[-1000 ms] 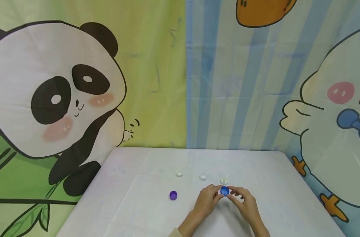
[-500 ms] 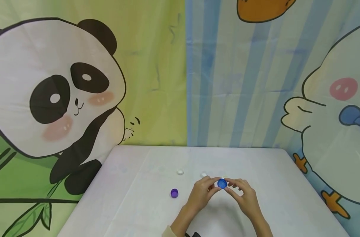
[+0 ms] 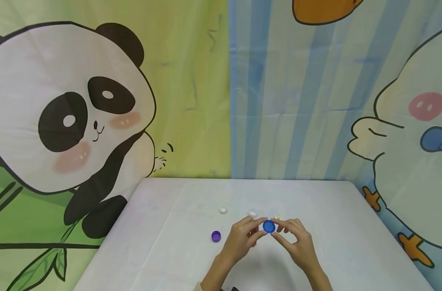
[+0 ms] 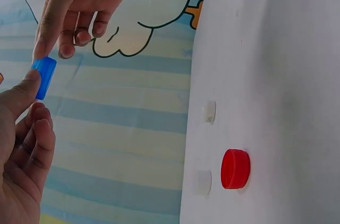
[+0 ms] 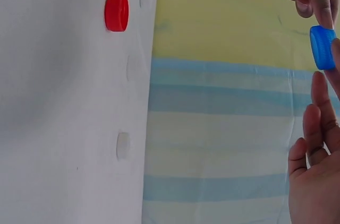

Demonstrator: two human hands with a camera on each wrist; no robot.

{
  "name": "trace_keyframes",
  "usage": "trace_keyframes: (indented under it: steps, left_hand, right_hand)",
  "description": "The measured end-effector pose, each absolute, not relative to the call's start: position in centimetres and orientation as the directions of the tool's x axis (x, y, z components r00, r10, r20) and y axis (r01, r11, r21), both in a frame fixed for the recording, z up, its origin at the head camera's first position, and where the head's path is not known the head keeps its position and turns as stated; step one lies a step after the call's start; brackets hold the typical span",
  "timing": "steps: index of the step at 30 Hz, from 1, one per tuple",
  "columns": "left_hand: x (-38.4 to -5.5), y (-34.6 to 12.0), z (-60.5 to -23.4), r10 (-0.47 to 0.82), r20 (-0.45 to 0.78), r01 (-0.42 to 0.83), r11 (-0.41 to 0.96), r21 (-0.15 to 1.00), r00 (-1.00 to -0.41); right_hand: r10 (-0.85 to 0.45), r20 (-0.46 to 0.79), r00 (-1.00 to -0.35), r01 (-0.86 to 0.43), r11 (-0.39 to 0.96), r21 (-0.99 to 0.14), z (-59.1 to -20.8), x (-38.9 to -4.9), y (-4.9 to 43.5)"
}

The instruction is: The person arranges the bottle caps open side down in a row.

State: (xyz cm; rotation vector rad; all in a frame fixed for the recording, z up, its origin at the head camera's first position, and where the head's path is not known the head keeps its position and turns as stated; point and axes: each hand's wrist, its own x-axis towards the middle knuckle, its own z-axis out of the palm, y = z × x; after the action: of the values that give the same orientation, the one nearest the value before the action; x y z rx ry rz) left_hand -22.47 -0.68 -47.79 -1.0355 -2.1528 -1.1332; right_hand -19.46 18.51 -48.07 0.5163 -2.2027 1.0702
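Observation:
Both hands hold a blue bottle cap [image 3: 269,226] up off the table, its round face toward the head camera. My left hand [image 3: 239,239] pinches its left side between thumb and fingertip. From the right, my right hand [image 3: 298,242] pinches the opposite edge the same way, other fingers loosely bent. In the left wrist view the blue cap [image 4: 45,78] shows edge-on between the fingertips. Below on the table lies a red bottle cap [image 4: 235,169], mostly hidden behind the left hand in the head view. A purple cap [image 3: 215,236] lies left of the hands.
Several whitish or clear caps lie farther back on the white table [image 3: 163,250], among them a white cap [image 3: 223,209] and a clear cap [image 5: 123,145]. A curtain with a panda [image 3: 72,109] and a white bird hangs behind the table.
Both hands have lifted the blue cap up and slightly left, nearer the head camera. The red cap now shows partly past the left hand. The purple cap stays on the table.

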Motion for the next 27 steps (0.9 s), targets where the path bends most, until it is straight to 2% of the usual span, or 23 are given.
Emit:
trace_keyframes:
  steps: [6, 9, 15, 22, 24, 27]
  left_hand:
    - [-22.3, -1.0, -48.0, 0.390, 0.678, 0.782, 0.306, 0.543, -0.624]
    - [-22.3, -1.0, -48.3, 0.392, 0.685, 0.789, 0.295, 0.539, -0.614]
    - [-22.4, -0.9, -48.3, 0.387, 0.690, 0.791, 0.281, 0.543, -0.611]
    - [-22.5, -0.8, -48.2, 0.336, 0.636, 0.717, 0.246, 0.652, -0.695]
    - [-22.4, -0.7, -48.1, 0.313, 0.600, 0.671, 0.226, 0.706, -0.736]
    - [-22.5, -0.7, -47.9, 0.287, 0.476, 0.537, 0.196, 0.820, -0.831]
  right_hand:
    - [-0.086, 0.778, -0.622, -0.679, 0.554, -0.482, -48.1, -19.4, 17.9]
    - [-0.081, 0.808, -0.584, -0.703, 0.549, -0.452, -48.3, -19.4, 17.8]
    - [-0.069, 0.808, -0.585, -0.702, 0.542, -0.462, -49.1, -19.7, 17.9]
    - [-0.059, 0.817, -0.573, -0.702, 0.549, -0.453, -49.1, -19.8, 17.9]
    - [-0.061, 0.826, -0.561, -0.711, 0.545, -0.443, -49.1, -19.8, 17.9]
    - [-0.062, 0.836, -0.545, -0.724, 0.537, -0.432, -48.7, -19.7, 17.7]
